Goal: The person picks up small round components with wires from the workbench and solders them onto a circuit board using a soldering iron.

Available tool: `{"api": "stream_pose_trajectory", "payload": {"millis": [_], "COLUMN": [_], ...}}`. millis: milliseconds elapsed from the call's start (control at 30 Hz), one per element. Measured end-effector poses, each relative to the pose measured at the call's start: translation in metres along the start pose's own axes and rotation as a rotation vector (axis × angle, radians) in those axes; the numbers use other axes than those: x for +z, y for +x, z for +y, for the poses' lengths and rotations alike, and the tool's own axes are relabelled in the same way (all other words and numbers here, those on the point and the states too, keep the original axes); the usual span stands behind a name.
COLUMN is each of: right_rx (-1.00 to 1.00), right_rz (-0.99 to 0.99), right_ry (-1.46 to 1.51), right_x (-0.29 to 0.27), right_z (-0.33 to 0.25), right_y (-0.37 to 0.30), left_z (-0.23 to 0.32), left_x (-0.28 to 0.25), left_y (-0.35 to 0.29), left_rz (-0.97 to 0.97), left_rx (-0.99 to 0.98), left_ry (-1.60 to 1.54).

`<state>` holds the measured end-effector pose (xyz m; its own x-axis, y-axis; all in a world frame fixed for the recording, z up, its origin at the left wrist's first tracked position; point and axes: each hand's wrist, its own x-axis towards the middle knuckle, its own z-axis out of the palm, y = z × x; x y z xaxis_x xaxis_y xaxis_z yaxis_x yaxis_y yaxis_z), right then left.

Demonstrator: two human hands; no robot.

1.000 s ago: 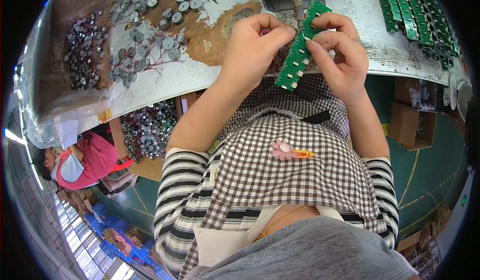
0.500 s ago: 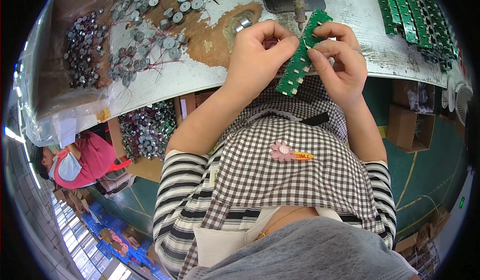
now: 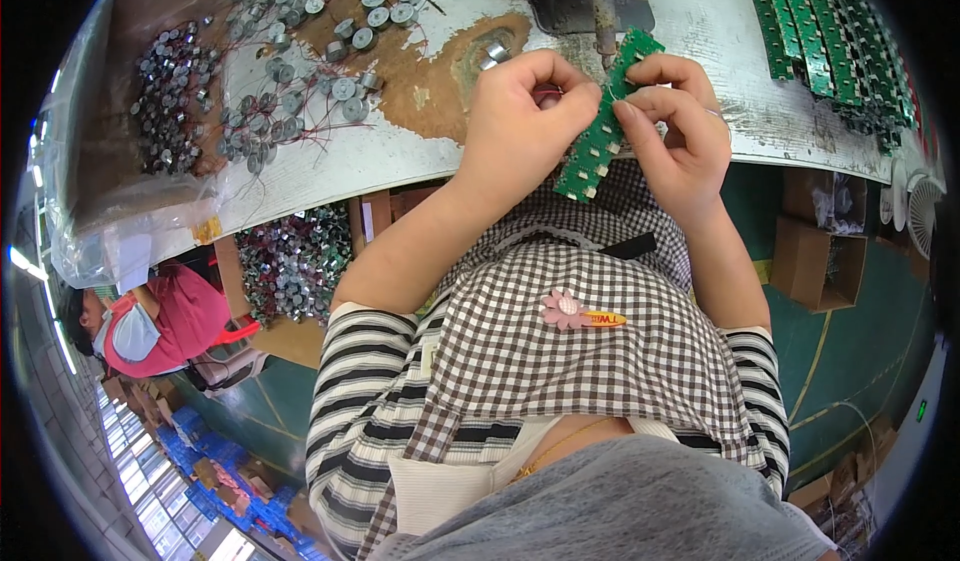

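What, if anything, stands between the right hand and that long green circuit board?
Nothing visible: the right hand holds the long green circuit board directly by its right edge. The left hand is at the opposite edge; a worn grey metal rod ends close by.

Light: bright, even, indoor | sources: strip lights (image 3: 28, 265) at left rim; windows (image 3: 160, 491) lower left, washed nearly white | shadow: soft, darker beneath surface (image 3: 405, 156) | glare: pale sheen on surface right of hands (image 3: 525, 116) | focus: hands fairly crisp; grey cloth (image 3: 620, 501) at lower edge soft | distortion: fisheye, straight edges bowed, corners black
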<state>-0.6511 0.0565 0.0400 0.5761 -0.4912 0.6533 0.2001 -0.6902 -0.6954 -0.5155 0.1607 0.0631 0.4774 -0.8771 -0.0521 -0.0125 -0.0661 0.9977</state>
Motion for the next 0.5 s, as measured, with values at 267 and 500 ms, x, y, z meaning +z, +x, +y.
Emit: {"api": "stream_pose_trajectory", "payload": {"millis": [267, 500], "right_rx": [-0.023, -0.044], "right_rz": [0.024, 0.036], "right_ry": [-0.017, 0.003], "right_x": [0.002, 0.004], "right_z": [0.001, 0.002], "right_y": [-0.003, 0.008], "left_z": [-0.006, 0.006], "left_x": [0.003, 0.002], "left_y": [0.0, 0.004], "left_rz": [0.011, 0.078], "left_rx": [0.033, -0.009], "left_ry": [0.023, -0.043]}}
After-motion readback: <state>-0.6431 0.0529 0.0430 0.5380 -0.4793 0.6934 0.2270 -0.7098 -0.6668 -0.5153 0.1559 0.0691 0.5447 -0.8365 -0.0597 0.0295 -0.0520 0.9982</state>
